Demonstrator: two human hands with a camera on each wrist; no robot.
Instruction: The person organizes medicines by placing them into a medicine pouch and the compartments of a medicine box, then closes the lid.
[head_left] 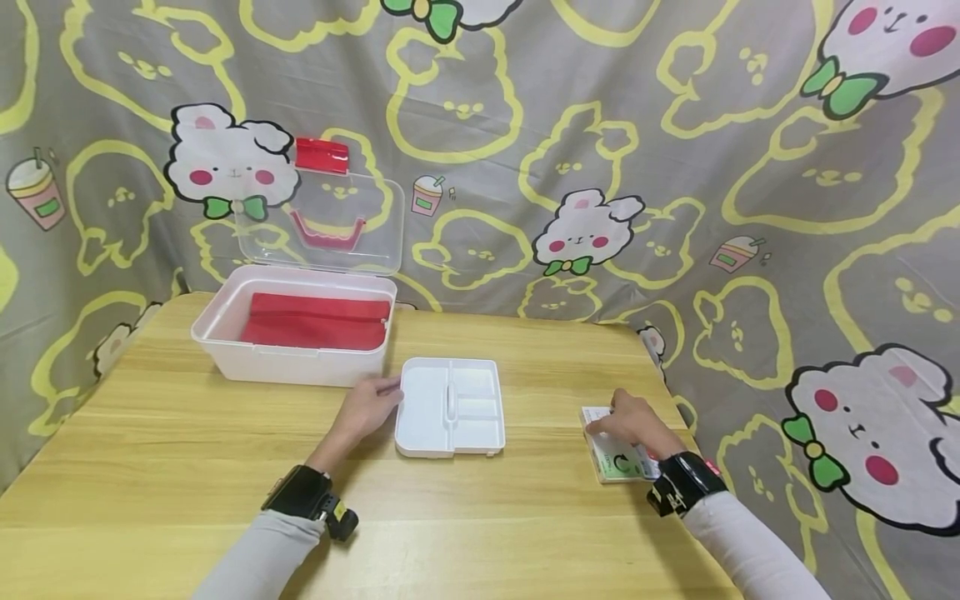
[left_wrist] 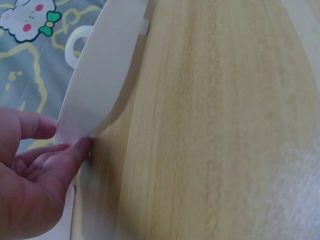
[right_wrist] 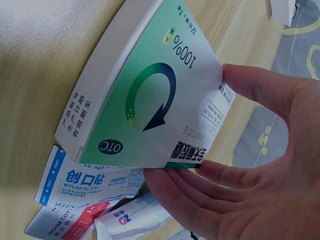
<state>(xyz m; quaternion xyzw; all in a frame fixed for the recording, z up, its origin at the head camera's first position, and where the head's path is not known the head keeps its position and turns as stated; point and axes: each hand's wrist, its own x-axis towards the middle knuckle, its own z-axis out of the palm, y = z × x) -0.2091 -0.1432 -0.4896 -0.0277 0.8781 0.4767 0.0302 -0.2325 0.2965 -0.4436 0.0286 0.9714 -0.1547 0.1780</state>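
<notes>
A white divided tray (head_left: 424,408) with a small raised handle lies in the middle of the table. My left hand (head_left: 366,408) pinches its left edge; the left wrist view shows the thumb and fingers (left_wrist: 37,122) at a corner of the tray wall (left_wrist: 102,70). Over on the right, my right hand (head_left: 636,418) grips a green and white medicine box (head_left: 617,460). The right wrist view has the thumb on one side of the box (right_wrist: 150,95) and the fingers on the opposite side. Beneath those fingers lie a wound plaster packet (right_wrist: 90,180) and an iodine cotton packet (right_wrist: 65,222).
Behind the left hand stands a white storage box (head_left: 300,364), its clear lid (head_left: 375,225) raised against the patterned curtain. A red zipped pouch (head_left: 318,321) lies inside it. The wooden table (head_left: 480,533) ends at the curtain at the back and right.
</notes>
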